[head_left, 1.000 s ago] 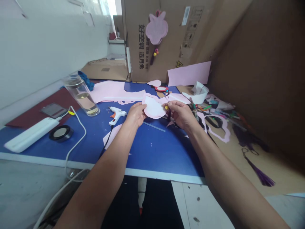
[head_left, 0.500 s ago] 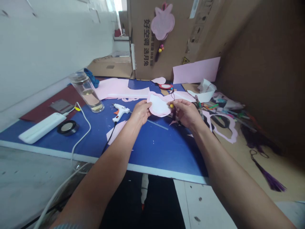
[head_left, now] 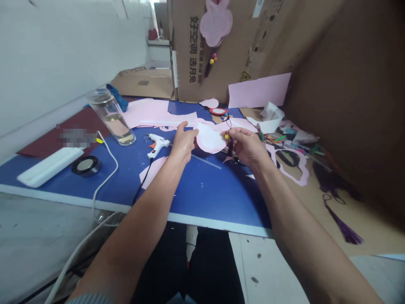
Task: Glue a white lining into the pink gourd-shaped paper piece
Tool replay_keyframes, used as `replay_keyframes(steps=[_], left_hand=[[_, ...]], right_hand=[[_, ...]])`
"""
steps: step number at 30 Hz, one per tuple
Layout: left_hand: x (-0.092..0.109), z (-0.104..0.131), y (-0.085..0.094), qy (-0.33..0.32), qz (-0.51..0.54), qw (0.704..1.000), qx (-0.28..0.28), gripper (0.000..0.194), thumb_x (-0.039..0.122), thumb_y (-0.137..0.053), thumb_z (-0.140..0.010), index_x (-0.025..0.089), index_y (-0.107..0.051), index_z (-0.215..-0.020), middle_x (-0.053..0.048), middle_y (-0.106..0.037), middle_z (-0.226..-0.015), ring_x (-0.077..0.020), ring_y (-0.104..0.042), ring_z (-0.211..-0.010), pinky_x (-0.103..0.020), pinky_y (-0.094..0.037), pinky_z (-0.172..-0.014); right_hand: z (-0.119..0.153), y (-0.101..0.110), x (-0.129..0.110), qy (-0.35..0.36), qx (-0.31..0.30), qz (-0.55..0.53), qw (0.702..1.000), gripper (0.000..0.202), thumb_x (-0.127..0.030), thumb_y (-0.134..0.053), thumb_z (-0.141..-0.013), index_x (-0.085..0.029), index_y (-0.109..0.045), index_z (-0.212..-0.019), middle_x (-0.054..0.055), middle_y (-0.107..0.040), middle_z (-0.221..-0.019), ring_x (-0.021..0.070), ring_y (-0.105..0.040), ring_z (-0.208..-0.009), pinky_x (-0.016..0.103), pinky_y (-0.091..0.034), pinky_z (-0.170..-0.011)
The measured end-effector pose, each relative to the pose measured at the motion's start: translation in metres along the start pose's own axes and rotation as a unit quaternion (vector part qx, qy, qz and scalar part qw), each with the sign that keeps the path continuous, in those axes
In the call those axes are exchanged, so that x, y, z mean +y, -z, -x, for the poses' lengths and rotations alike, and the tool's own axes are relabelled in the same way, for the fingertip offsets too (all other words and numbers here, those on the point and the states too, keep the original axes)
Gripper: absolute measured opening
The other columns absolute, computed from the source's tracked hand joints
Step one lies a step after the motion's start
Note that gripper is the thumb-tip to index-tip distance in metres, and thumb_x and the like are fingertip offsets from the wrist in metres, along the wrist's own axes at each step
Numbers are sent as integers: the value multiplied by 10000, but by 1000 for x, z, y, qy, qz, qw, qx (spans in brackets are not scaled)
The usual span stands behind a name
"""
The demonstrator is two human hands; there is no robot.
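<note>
A pink-edged paper cutout with a white middle (head_left: 210, 138) is held up over the blue table. My left hand (head_left: 185, 141) pinches its left edge, with the thumb or a finger raised above the rest. At its right edge, my right hand (head_left: 245, 143) is closed on a dark tassel with a yellow bead (head_left: 227, 137); a thin cord loop rises above the bead. Whether the tassel is fixed to the cutout cannot be made out. Left of my left hand lies a white glue gun (head_left: 157, 145).
A glass of liquid (head_left: 115, 122), a roll of black tape (head_left: 86, 165) and a white power bank (head_left: 50, 166) stand left. Pink paper (head_left: 148, 113) lies behind. Scraps and a purple tassel (head_left: 343, 223) are right. A pink ornament (head_left: 216, 23) hangs on cardboard.
My left hand's upper finger or thumb has lifted, and its grip on the cutout's left edge is looser. The whole view has shifted slightly. My right hand keeps its hold.
</note>
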State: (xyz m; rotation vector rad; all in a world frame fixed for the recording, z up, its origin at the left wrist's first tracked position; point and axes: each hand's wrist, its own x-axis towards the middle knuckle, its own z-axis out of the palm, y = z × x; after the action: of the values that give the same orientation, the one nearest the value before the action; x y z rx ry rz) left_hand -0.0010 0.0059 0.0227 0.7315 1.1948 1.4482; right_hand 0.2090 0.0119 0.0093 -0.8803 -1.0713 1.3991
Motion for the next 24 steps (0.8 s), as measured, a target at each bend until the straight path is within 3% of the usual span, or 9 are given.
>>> replay_keyframes(steps=[3,7,10,13,16,20,24], left_hand=[[7,5,-1,-29,-42,999,16,863,77,-732,-856,227,-437,-1654,-179,-716,-1423,-264,-765,-1185,-408,-598,-1048],[20,13,-5,-80,-64,993,56,828,69,-773,-836,204,-495,-1604,-216,-503,-1696,-313,-558,-1529,-397,-449,-1248],[29,31,2,-122,-51,989,63,720,66,-780,-834,265,-588,-1500,-135,-524,-1695,-310,-468,-1608,-401,-408,-1288],[30,62,26,-196,-58,978,47,601,86,-749,-876,328,-653,-1418,-54,-599,-1621,-291,-525,-1568,-396,-450,-1264],[23,101,58,-276,-176,943,55,568,144,-710,-933,312,-635,-1470,-62,-557,-1670,-297,-431,-1635,-437,-359,-1343],[10,141,93,-325,-338,882,43,542,182,-585,-1002,287,-597,-1533,-94,-462,-1751,-304,-403,-1651,-501,-360,-1353],[-5,151,109,-305,-472,823,-85,411,188,-495,-1051,264,-703,-1398,-90,-600,-1657,-289,-530,-1569,-527,-440,-1314]], right_hand=[[8,-5,-6,3,-18,7,1000,296,-385,-996,-681,-222,-775,-789,53,-822,-972,129,-632,-705,251,-551,-627],[21,-19,-13,-1,-44,10,999,289,-386,-986,-706,-220,-752,-745,57,-817,-954,130,-625,-718,251,-531,-653],[31,-28,-19,-16,-64,26,997,305,-398,-971,-727,-219,-725,-710,64,-815,-971,130,-617,-719,254,-511,-652],[44,-35,-24,-26,-75,41,996,292,-414,-957,-760,-222,-737,-748,65,-814,-1002,137,-621,-724,271,-511,-661],[61,-38,-21,-47,-87,38,994,267,-409,-964,-781,-230,-767,-797,60,-816,-997,155,-662,-778,279,-534,-711],[81,-43,-6,-120,-119,26,985,298,-434,-992,-757,-230,-784,-817,65,-830,-984,187,-718,-876,295,-555,-789],[83,-48,6,-147,-166,102,970,317,-485,-966,-779,-223,-797,-840,52,-830,-955,183,-701,-826,310,-543,-788]])
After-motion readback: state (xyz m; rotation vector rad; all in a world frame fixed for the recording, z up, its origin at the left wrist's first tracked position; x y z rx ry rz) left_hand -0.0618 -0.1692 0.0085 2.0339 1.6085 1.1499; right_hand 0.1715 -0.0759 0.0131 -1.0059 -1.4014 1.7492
